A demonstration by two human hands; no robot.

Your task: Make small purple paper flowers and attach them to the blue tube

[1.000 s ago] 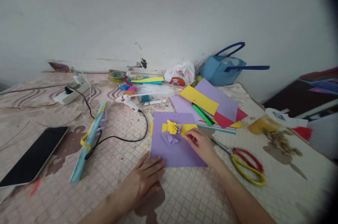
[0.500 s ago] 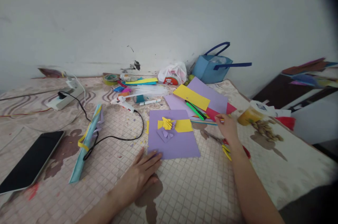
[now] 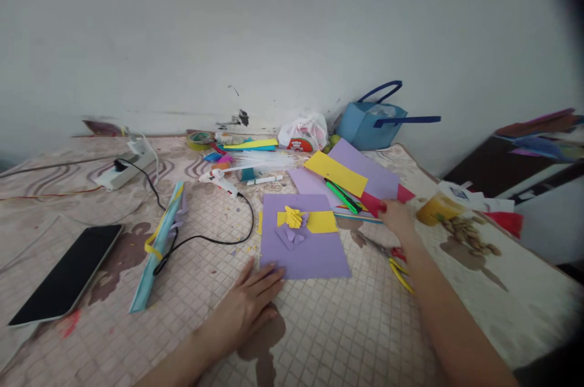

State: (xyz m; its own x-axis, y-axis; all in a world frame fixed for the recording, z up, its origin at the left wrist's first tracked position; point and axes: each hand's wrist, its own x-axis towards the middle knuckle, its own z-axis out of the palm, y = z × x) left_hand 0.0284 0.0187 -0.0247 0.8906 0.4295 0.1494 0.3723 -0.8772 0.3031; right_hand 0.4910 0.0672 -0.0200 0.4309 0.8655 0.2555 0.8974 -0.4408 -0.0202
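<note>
My left hand (image 3: pixel 253 299) lies flat, fingers stretched, its fingertips on the lower left corner of a purple paper sheet (image 3: pixel 314 262). On that sheet are a yellow paper flower (image 3: pixel 292 217), purple folded paper pieces (image 3: pixel 292 236) and a yellow paper strip (image 3: pixel 323 222). My right hand (image 3: pixel 398 221) has its fingers closed on the edge of red paper (image 3: pixel 373 204) in the stack of coloured sheets; the fingertips are partly hidden. A green utility knife (image 3: pixel 343 196) and a yellow sheet (image 3: pixel 336 173) rest on this stack. Scissors (image 3: pixel 396 259) lie beneath my right wrist.
At left are a dark tablet (image 3: pixel 68 274), a light blue folded paper strip (image 3: pixel 157 247) and a power strip (image 3: pixel 128 171). A corded glue gun (image 3: pixel 221 180) lies behind. A blue bag (image 3: pixel 371 125), a yellow cup (image 3: pixel 438 209) and peanuts (image 3: pixel 469 235) stand right.
The view has shifted slightly, so everything sits a little further right and lower. My right fingers have closed in on the red paper's edge. My left hand stays on the sheet's corner.
</note>
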